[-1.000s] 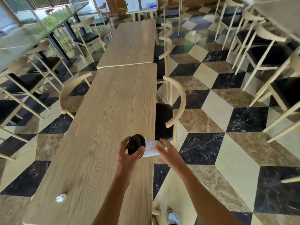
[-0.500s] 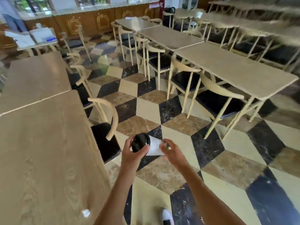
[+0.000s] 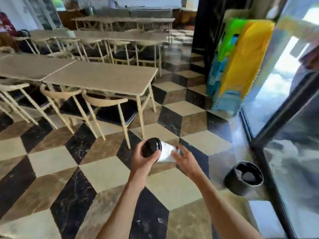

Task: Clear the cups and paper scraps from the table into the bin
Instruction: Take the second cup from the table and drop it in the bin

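Observation:
I hold a white paper cup with a black lid sideways in front of me, above the checkered floor. My left hand wraps the lid end. My right hand holds the cup's base end, fingers partly spread. A round black bin with a dark liner stands on the floor to the lower right, by the glass door, about an arm's length from the cup. The table with the paper scraps is out of view.
Light wooden tables and curved-back chairs fill the left and middle. A yellow and green sign stand leans by a black pillar. Glass doors with a dark frame line the right side.
The view has swung to the right, away from the table I was at. The bin and glass door have come into sight. Both hands still hold the cup the same way.

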Action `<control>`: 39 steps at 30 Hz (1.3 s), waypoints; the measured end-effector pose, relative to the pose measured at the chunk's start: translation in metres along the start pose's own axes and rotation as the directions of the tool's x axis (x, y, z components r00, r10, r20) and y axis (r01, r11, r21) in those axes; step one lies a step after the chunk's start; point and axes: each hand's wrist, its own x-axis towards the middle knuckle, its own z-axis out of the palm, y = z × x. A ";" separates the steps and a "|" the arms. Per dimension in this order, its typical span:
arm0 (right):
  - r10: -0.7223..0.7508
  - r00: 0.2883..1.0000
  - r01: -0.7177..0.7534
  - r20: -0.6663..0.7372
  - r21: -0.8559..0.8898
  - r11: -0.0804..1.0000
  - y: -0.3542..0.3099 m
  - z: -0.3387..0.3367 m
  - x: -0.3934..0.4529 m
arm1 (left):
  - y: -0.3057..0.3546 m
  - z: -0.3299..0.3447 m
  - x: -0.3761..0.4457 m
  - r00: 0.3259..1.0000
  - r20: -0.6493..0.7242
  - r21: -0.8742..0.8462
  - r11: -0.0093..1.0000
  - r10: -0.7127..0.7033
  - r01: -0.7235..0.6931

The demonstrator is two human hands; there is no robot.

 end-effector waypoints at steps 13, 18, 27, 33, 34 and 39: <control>0.314 0.874 -0.236 -0.370 0.241 0.941 0.153 -0.294 0.016 | -0.037 0.358 0.064 0.892 0.447 0.107 0.994 -0.070 0.024; 0.430 0.803 -0.299 -0.412 0.347 0.889 0.198 -0.338 0.043 | -0.058 0.436 0.099 0.802 0.582 0.169 0.985 -0.136 0.044; 0.585 0.687 -0.405 -0.431 0.442 0.801 0.273 -0.412 0.140 | -0.097 0.566 0.196 0.673 0.693 0.297 0.953 -0.258 0.059; 0.670 0.632 -0.500 -0.390 0.455 0.737 0.347 -0.432 0.188 | -0.154 0.622 0.245 0.631 0.683 0.413 0.907 -0.369 0.083; 0.692 0.625 -0.518 -0.362 0.471 0.714 0.362 -0.430 0.193 | -0.169 0.626 0.249 0.620 0.673 0.441 0.892 -0.404 0.103; 0.772 0.569 -0.591 -0.285 0.511 0.624 0.455 -0.399 0.213 | -0.266 0.635 0.265 0.602 0.581 0.567 0.803 -0.548 0.184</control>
